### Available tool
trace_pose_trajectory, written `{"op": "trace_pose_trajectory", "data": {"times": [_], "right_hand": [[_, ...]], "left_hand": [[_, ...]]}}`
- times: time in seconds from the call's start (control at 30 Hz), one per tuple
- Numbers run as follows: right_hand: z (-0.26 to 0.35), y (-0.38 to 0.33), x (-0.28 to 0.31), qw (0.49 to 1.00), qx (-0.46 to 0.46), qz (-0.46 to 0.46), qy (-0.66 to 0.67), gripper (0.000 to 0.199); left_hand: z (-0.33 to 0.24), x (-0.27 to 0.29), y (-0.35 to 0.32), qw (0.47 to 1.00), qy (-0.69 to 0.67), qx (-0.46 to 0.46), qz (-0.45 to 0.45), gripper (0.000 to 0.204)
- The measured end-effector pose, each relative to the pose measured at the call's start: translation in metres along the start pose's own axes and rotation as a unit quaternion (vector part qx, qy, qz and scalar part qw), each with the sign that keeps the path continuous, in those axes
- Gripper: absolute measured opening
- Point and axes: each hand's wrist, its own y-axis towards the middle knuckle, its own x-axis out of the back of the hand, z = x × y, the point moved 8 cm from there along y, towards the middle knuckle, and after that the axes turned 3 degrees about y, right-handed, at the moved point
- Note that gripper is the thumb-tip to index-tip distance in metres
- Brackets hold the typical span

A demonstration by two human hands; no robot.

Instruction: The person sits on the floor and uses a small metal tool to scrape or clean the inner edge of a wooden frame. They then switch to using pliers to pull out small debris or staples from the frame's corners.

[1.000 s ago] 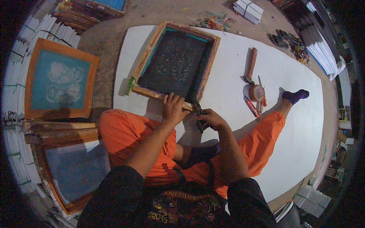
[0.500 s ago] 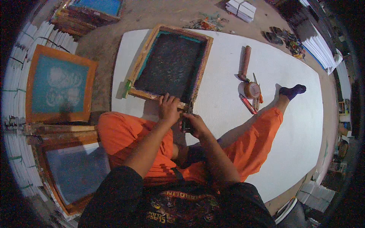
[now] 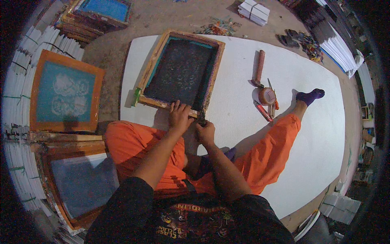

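Note:
A wooden-framed printing screen [image 3: 180, 71] with dark mesh and a teal border tilts over the white board [image 3: 239, 73] in front of me. My left hand [image 3: 180, 118] is closed over its near bar, with the fingers on top. At the screen's near right corner is my right hand [image 3: 205, 132], closed around a small dark tool [image 3: 202, 121] that touches the corner. Most of that tool is hidden by the fingers, so its kind cannot be told. A green piece [image 3: 137, 97] sits on the near left corner.
Right of the screen lie a brown rod-like handle [image 3: 259, 67], a tape roll [image 3: 266, 96] and a red cutter [image 3: 265, 112]. My outstretched leg [image 3: 276, 146] crosses the board. More framed screens [image 3: 67, 91] and stacked paper [image 3: 16, 97] stand at left.
My right hand has turned, and its fingers now cover the dark tool that showed more below the corner before. The left hand keeps its hold; the view has shifted slightly.

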Motion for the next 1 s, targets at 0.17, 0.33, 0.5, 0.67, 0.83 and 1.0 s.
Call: {"op": "trace_pose_trajectory", "data": {"times": [0.17,0.33,0.5,0.67,0.83,1.0], "right_hand": [[0.004,-0.007,-0.003,0.993,0.077,-0.031,-0.087,0.032],[-0.016,-0.002,0.004,0.984,0.138,0.078,-0.081,0.033],[-0.013,-0.002,0.025,0.955,-0.082,0.283,0.019,0.048],[0.021,0.017,0.044,0.924,-0.102,0.346,-0.129,0.05],[0.033,0.039,0.037,0.917,-0.094,0.37,-0.112,0.046],[0.025,0.059,0.043,0.917,-0.103,0.357,-0.147,0.034]], "left_hand": [[0.0,-0.006,0.001,1.0,0.01,-0.005,0.011,0.06],[-0.006,-0.006,0.004,1.0,0.002,-0.02,0.008,0.062],[0.003,-0.011,0.001,1.0,-0.002,0.002,0.014,0.064],[-0.002,-0.003,0.002,1.0,-0.022,0.001,0.009,0.066],[0.001,-0.001,-0.002,1.0,-0.022,-0.005,-0.016,0.066],[-0.007,0.002,0.002,1.0,-0.024,-0.007,0.002,0.065]]}}
